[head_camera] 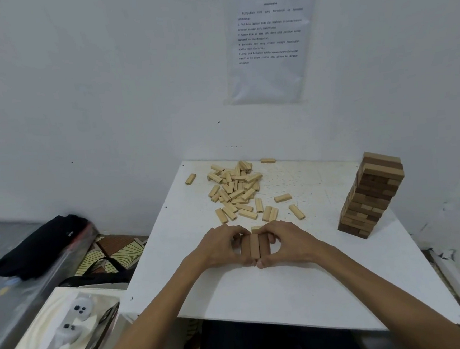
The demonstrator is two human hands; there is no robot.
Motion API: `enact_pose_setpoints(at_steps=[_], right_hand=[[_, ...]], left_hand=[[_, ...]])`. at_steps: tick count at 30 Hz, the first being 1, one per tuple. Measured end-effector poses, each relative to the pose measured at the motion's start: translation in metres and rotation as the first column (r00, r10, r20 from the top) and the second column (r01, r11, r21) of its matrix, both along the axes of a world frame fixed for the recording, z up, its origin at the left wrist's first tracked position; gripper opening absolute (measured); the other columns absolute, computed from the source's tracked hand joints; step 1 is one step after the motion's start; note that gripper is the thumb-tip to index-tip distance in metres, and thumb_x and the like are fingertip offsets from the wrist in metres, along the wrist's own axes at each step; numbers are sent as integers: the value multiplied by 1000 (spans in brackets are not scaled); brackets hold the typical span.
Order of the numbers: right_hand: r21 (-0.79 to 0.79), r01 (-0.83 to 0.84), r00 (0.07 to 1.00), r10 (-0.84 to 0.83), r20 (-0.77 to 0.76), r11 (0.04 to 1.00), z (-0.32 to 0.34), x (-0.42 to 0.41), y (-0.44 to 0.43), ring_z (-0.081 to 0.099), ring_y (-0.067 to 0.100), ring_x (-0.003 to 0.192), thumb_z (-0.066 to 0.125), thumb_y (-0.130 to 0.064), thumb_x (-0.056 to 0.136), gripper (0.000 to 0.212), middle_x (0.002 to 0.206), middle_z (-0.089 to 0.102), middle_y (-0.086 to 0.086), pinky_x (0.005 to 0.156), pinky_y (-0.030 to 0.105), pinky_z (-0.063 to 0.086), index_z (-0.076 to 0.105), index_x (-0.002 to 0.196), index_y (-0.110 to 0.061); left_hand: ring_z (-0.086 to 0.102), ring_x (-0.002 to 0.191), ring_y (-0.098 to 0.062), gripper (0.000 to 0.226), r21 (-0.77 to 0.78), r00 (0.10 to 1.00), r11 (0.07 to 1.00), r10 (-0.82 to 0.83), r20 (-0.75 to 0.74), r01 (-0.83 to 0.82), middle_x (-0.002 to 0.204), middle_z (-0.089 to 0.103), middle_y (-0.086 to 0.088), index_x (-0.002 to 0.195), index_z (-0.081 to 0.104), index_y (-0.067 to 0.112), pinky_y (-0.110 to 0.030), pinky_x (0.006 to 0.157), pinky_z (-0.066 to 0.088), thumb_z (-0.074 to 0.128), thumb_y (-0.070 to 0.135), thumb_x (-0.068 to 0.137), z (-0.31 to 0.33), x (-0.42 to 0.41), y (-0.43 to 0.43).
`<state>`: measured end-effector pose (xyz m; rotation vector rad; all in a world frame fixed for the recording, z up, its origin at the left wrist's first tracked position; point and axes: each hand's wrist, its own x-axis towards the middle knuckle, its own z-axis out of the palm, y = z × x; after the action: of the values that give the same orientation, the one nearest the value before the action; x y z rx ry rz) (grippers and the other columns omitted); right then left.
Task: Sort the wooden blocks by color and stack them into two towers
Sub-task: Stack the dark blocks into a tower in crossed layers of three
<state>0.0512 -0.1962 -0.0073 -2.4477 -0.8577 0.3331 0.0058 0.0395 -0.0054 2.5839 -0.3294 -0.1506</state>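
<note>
The left hand (223,247) and right hand (286,241) squeeze three pale blocks (254,245) by their long sides (light, stiff, probably slippery).

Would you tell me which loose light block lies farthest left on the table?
The lone block lying apart, left of the pile, by the table edge; all other loose blocks lie further right.
</note>
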Motion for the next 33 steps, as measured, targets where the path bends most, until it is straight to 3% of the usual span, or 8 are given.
enact_pose_setpoints(at_steps=[5, 8, 12, 19, 27, 31, 33], right_hand=[[15, -9, 1000, 9, -6, 1000, -2, 0, -2, 50, 0, 94, 84, -69, 62, 85, 100, 56, -16, 78, 20, 42, 56, 136, -38], [16, 2, 1000, -2, 7, 1000, -3, 1, -1, 50, 0, 94, 82, -71, 62, 82, 99, 56, -16, 79, 23, 43, 58, 134, -38], [14, 17, 1000, -17, 14, 1000, -7, 0, -1, 48, 4, 104, 82, -72, 61, 78, 107, 53, -14, 90, 29, 47, 56, 130, -44], [52, 27, 999, -25, -31, 998, -9, -1, -3, 44, 1, 115, 85, -64, 62, 81, 116, 46, -16, 100, 27, 46, 57, 135, -41], [80, 49, 998, -45, -45, 996, 16, 5, -5, 41, -7, 113, 90, -51, 66, 69, 116, 42, -18, 90, 16, 38, 63, 128, -38], [78, 60, 998, -58, -28, 995, 47, 9, -8, 48, 2, 107, 90, -45, 70, 64, 115, 50, -14, 85, 20, 40, 63, 127, -35], [91, 71, 997, -70, -22, 993, 64, 12, -10, 50, 4, 103, 91, -44, 69, 65, 115, 54, -11, 82, 20, 40, 65, 127, -31]], left_hand=[[54, 88, -4, 84, -9, 997, 999, -52, -59, 52, 93, 58, 18, 129, 58, 38, -22, 73, 41, 85, 70, 57, 4, 2, 4], [54, 85, -6, 76, -34, 995, 997, -70, -72, 68, 91, 59, 16, 124, 61, 40, -24, 73, 44, 84, 69, 58, 2, 4, 8], [52, 90, -5, 72, -38, 999, 998, -43, -8, 43, 95, 59, 18, 122, 63, 39, -29, 81, 46, 80, 70, 59, -3, 1, 7], [38, 100, -5, 74, -5, 997, 1000, -8, 78, 8, 102, 48, 14, 124, 62, 41, -30, 84, 30, 77, 75, 59, -13, -2, 4], [40, 96, -7, 72, -36, 994, 999, -36, 101, 40, 95, 48, 15, 119, 65, 38, -32, 83, 32, 67, 74, 56, 10, 4, 2], [42, 94, -3, 63, -70, 992, 996, -48, 114, 56, 94, 50, 18, 117, 67, 35, -32, 88, 40, 86, 60, 61, 39, 15, 1], [44, 96, -2, 66, -86, 991, 994, -62, 123, 72, 95, 53, 17, 117, 69, 33, -29, 85, 40, 86, 61, 60, 55, 22, -1]])
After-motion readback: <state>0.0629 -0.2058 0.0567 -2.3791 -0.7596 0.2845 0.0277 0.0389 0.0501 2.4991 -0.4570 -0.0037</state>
